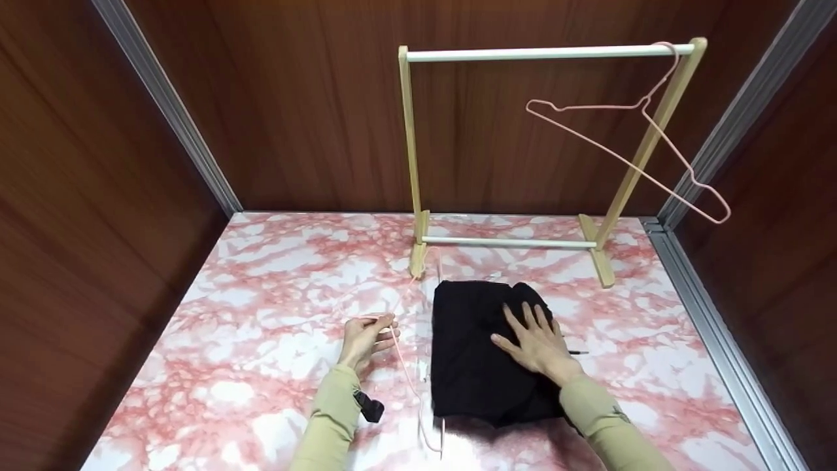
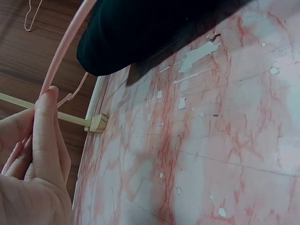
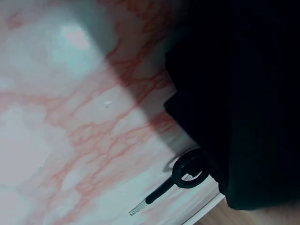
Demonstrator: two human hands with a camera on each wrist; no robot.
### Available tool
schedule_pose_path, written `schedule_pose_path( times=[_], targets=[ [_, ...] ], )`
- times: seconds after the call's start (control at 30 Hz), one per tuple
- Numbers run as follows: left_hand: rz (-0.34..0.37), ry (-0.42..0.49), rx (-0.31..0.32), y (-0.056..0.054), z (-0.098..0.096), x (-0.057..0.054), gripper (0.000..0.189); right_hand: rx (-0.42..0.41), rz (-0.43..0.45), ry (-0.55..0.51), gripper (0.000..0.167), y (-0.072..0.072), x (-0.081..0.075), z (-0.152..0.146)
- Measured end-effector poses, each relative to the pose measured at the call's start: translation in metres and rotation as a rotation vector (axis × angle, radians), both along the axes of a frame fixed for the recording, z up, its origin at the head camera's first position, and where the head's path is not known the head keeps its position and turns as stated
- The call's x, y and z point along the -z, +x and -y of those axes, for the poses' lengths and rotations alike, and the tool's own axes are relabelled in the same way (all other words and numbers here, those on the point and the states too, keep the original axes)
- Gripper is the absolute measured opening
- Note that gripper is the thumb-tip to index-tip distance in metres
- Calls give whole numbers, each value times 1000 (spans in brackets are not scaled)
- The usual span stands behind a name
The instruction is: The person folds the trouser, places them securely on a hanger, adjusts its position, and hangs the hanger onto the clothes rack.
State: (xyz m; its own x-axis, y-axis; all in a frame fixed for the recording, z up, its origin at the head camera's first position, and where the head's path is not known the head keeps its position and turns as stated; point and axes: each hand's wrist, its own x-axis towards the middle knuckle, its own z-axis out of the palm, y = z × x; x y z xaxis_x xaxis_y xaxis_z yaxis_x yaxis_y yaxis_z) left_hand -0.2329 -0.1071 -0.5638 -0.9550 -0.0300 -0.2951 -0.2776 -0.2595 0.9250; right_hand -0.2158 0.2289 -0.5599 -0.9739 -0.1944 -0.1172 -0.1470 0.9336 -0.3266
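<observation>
A pink wire hanger stands on edge at the left side of folded black cloth. Thumb and fingers of my left hand pinch it near its middle; the left wrist view shows the pink wire between the fingertips. Its long bar shows above and below the cloth and is hidden between. My right hand rests on the cloth with fingers spread. From the cloth's right edge sticks out a black looped cord with a pale tip. The right hand is hidden in the right wrist view.
Behind the cloth stands a wooden rack with a white top rail. Another pink hanger hangs at the rail's right end. The table has a red-and-white marbled top, with brown panels around it.
</observation>
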Motion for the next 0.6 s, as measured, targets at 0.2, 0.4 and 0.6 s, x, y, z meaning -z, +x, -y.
schedule_pose_path(
  times=[0.2, 0.4, 0.6],
  targets=[
    [-2, 7, -1, 1, 0, 1, 36, 30, 48, 53, 83, -1, 4, 2],
    [7, 7, 5, 3, 3, 3, 36, 76, -96, 39, 94, 2, 1, 12],
    [17, 12, 5, 3, 9, 3, 36, -90, -314, 62, 88, 7, -8, 30]
  ],
)
